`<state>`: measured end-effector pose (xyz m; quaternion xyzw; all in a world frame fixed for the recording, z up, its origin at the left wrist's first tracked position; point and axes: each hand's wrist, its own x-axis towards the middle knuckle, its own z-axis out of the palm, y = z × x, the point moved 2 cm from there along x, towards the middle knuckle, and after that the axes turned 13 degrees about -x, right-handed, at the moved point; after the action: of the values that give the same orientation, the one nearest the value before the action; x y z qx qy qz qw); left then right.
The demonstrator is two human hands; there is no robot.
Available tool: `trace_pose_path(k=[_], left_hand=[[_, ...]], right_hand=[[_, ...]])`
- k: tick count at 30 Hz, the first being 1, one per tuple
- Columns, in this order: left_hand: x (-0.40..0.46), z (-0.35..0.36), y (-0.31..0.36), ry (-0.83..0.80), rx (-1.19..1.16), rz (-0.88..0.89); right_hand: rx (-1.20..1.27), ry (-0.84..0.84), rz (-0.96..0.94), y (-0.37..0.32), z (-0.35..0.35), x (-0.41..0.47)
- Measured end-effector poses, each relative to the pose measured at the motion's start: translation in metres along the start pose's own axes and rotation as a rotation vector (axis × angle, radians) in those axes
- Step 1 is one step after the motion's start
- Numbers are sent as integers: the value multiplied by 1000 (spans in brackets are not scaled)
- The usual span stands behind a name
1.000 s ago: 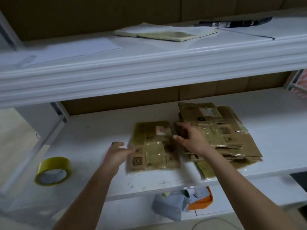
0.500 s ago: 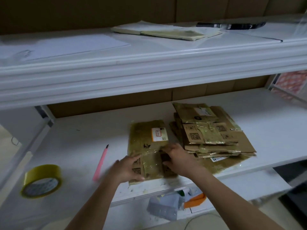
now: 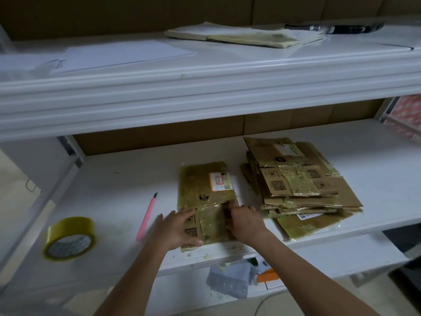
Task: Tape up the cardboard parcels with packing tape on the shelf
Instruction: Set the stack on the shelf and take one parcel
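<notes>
While flat on shelf (image 3: 114, 190), single parcel (image 3: 206, 201) steadied: left hand (image 3: 175, 229) pressing, fingers straight; right hand (image 3: 245, 221) grip pinching edge; tape roll (image 3: 69, 238) at 9 o'clock.

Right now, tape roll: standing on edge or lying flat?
Lying flat. The yellow tape roll rests on its side face on the shelf, core opening facing up, untouched by either hand.

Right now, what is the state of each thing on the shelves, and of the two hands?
Parcel: flat, taped, label up.
Stack of parcels: piled, apart to its right.
Tape roll: lying tilted, untouched.
Pink knife: flat, untouched.
Left hand: fingers resting on the parcel.
Right hand: fingers curled on the parcel's right edge.
</notes>
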<state>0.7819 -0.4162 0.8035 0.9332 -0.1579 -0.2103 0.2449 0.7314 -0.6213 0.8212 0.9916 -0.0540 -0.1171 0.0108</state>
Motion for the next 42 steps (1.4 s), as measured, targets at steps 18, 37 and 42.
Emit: trace_pose_path(k=[18,37,42], left_hand=[[-27,-78,4,751,-760,57],[-33,-88,40,712,-1055,232],[-40,-77,33,652,-1008,208]], right_hand=[[376,604,-413,8,-117,-4],[866,600,-166,20,-84,17],[849,666,-123,21,-66,-1]])
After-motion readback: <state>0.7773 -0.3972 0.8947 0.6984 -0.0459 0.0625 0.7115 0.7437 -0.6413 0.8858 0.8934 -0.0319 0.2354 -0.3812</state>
